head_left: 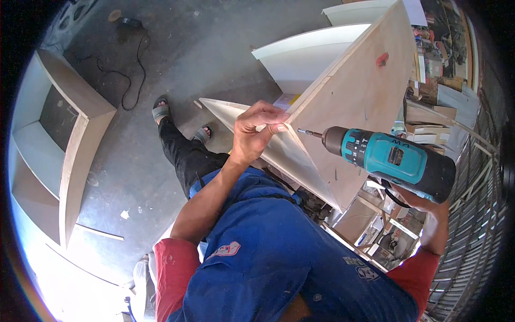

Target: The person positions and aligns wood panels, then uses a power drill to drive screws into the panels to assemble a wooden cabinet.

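My right hand (416,199) grips a teal and black cordless drill (397,158); the drill's body hides most of its fingers. The bit (310,133) points left, a short gap from the corner of a plywood cabinet (354,102). At that corner my left hand (252,131) is closed, thumb and fingertips pinching the panel edge. Whether a small screw is between those fingertips I cannot tell. Pale inner faces and shelves (316,48) of the cabinet show beyond the edge. A red mark or small red object (382,59) is on its plywood face.
Another wooden cabinet frame (80,139) stands at left on the grey concrete floor (177,53). A black cord (129,80) snakes across the floor at far left. A thin wood strip (99,232) lies nearby. Wood offcuts (429,129) and a metal railing (472,214) are at right.
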A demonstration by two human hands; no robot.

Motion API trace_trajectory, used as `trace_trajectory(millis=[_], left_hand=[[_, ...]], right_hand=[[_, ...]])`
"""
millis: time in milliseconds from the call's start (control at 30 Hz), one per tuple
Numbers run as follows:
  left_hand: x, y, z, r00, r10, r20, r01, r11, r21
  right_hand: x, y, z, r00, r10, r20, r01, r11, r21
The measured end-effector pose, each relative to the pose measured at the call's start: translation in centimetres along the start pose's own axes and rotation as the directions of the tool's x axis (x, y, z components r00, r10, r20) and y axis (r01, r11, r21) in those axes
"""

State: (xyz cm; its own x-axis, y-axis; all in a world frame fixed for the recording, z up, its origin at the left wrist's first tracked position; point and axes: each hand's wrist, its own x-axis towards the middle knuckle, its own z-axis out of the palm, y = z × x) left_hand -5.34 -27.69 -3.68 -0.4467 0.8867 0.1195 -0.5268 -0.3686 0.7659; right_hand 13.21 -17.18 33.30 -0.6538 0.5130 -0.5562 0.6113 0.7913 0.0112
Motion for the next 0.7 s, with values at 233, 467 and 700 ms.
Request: trace_trajectory(millis=[233, 467, 700], left_hand=[[0.3, -0.1, -0.8, 0.997, -0.036, 0.063, 0.04, 0.997, -0.067], [0.5, 0.2, -0.4, 0.996, -0.043, 0.081, 0.047, 0.998, -0.047], [0.5, 0.1, -0.2, 0.997, -0.029, 0.076, 0.03, 0.999, -0.012]], right_hand=[[-0.2, -0.2, -0.3, 0.999, 0.022, 0.033, -0.025, 0.997, 0.076], [1.5, -0.9, -1.4, 0.928, 0.212, 0.306, -0.301, 0.912, 0.28], [2.0, -1.5, -1.3, 0.977, 0.055, 0.208, -0.111, 0.956, 0.27]])
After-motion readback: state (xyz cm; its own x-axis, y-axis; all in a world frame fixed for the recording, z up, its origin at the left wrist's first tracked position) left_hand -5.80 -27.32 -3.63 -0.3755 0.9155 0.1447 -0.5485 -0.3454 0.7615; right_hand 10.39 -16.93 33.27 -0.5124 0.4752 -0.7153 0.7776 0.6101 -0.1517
